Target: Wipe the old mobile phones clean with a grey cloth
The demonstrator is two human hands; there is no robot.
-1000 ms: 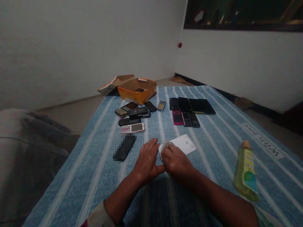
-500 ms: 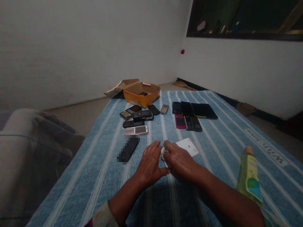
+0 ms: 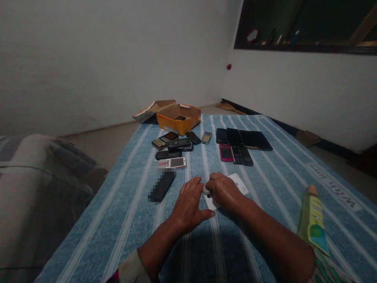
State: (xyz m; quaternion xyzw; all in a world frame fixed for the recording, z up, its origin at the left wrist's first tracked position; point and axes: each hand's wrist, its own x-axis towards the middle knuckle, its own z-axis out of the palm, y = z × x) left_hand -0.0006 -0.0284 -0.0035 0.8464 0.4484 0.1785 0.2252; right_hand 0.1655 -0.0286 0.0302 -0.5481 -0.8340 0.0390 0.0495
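Observation:
A white tablet lies back up on the striped cloth, with a dark lens spot near its left end. My left hand spans that end, its thumb at the near corner and its fingers at the far corner. My right hand is closed over the tablet and covers its middle. Pinched in the right fingers is a pale wad that looks like cloth, pressed on the tablet near the lens; most of it is hidden. A black phone-like object, partly pixelated, lies left of my left hand.
Several old mobile phones lie beyond my left hand, before an open orange box. To the right sit a pink phone and black devices in rows. A green-yellow bottle lies beside my right forearm.
My right hand has shifted slightly right and away from me with the pale wad, uncovering the tablet's left end and lens. My left hand keeps its place at the tablet; the view has tilted slightly.

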